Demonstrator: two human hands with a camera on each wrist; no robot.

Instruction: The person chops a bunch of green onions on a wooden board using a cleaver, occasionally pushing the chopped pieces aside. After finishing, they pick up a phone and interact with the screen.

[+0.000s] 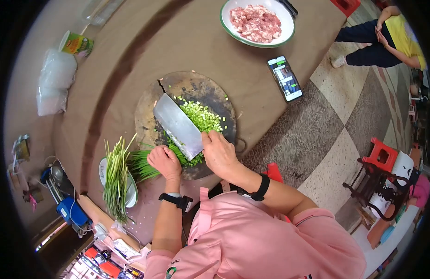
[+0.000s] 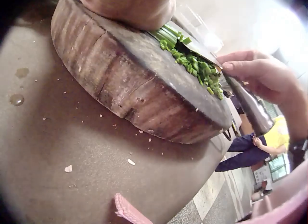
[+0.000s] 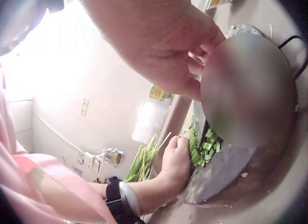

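My right hand (image 1: 219, 156) grips the handle of a wide cleaver (image 1: 177, 124), whose blade lies across a round wooden chopping block (image 1: 145, 109). With curled fingers, my left hand (image 1: 164, 160) holds a bunch of garlic chives (image 1: 141, 163) down on the block, close beside the blade's near end. Chopped chives (image 1: 202, 116) are heaped on the blade's far side. Short cut pieces (image 2: 195, 65) also lie along the blade in the left wrist view. In the right wrist view, a blurred round shape near the lens hides part of the block.
More long chives (image 1: 116, 179) lie over a dish (image 1: 132, 193) left of the block. Farther back are a bowl of minced meat (image 1: 256, 25) and a phone (image 1: 285, 79) near the table edge. A paper cup (image 1: 76, 44) and plastic bags (image 1: 54, 81) sit far left. Another person (image 1: 400, 39) stands beyond the table.
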